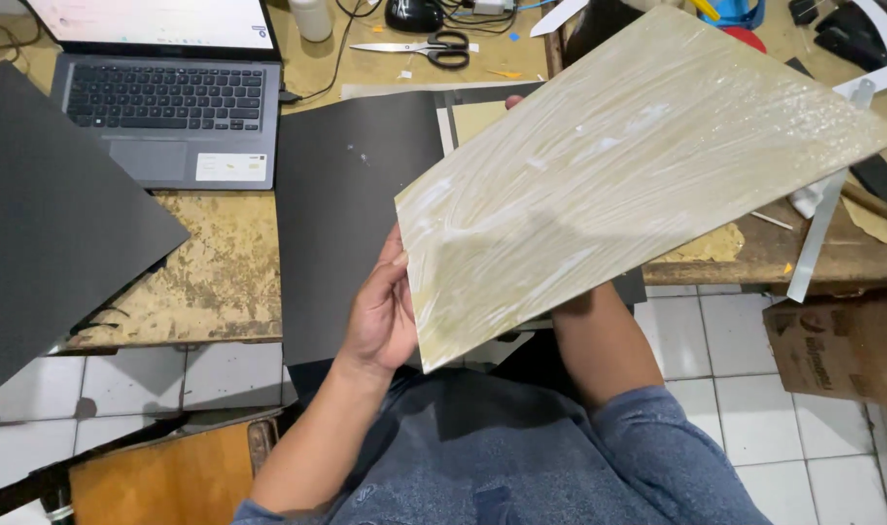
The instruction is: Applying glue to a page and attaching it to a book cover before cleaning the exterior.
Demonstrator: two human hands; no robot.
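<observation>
Item: board (628, 165). Tan rectangular sheet, its upper face streaked with wet-looking whitish smears (glue, most likely). Held tilted in the air above the table (220, 262) edge and the person's lap, one corner toward the body, the far corner over the table's right end.

Left hand (380, 316): grips the board's near left edge, thumb on the smeared face, fingers curled underneath and mostly hidden.

Right hand: under the board, out of sight except one fingertip (513, 100) at the far edge; the forearm runs beneath the sheet. How its fingers lie cannot be told.

Beneath and behind: black sheet (351, 204) flat on the table, directly below the board's left part. A second black sheet (54, 214) lies at the left, overhanging the table edge. Laptop (166, 112) open at the back left, scissors (424, 49) behind, metal ruler (827, 224) slanting off the right end, cardboard box (837, 345) on the tiled floor.

Risks, as judged:
- Thumb on the coated face may smear the coat or stick.
- The tilt may let the wet coat run toward the low edge and drip on the lap.
- An edge-only grip may let the board sag or slip, landing skewed on the black sheet.
</observation>
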